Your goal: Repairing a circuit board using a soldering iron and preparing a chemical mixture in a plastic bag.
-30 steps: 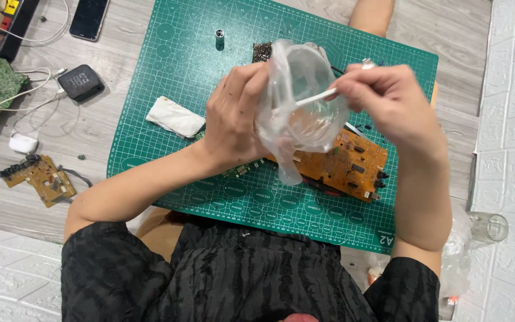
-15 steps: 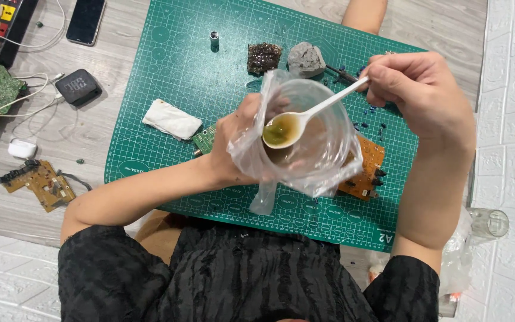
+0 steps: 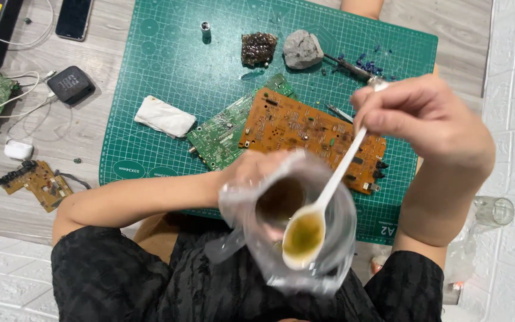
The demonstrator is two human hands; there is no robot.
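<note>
Grey wood floor, green cutting mat (image 3: pixel 150 71) spread on it, white tiles off right. Left hand (image 3: pixel 251 176) grips a clear plastic-wrapped cup (image 3: pixel 296 229); beyond it, an orange circuit board (image 3: pixel 296 128). Right hand (image 3: pixel 427 122) pinches a white spoon (image 3: pixel 323 209), bowl over the cup.

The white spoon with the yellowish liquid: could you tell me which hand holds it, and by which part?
The right hand pinches the white spoon by the top end of its handle, bowl downward.
</note>
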